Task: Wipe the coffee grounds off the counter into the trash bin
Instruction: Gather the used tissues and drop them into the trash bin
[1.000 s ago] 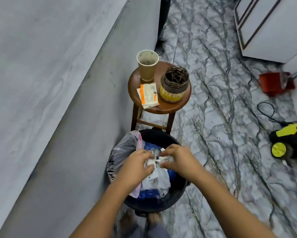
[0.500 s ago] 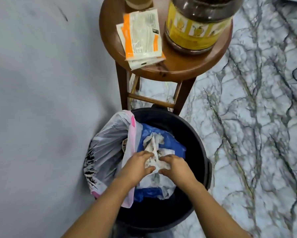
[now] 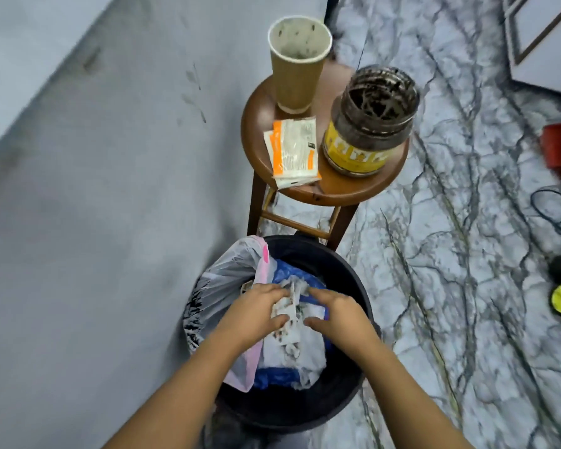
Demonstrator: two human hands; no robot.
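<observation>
Over the black trash bin (image 3: 353, 388), the left hand (image 3: 256, 314) curls its fingers and thumb around a crumpled white tissue (image 3: 290, 307) flecked with dark coffee grounds, pinching its left edge. The right hand (image 3: 339, 314) sits just beside it, index finger and thumb spread apart, tips at the tissue's right edge; whether they grip it I cannot tell. Beneath the fingers lie a blue bag (image 3: 287, 275) and white plastic. Compared with half a second ago, the right fingers have loosened from a closed pinch, and the view has pulled back, showing the paper cup (image 3: 297, 64) and jar (image 3: 368, 123) on the stool (image 3: 347, 189) beyond.
</observation>
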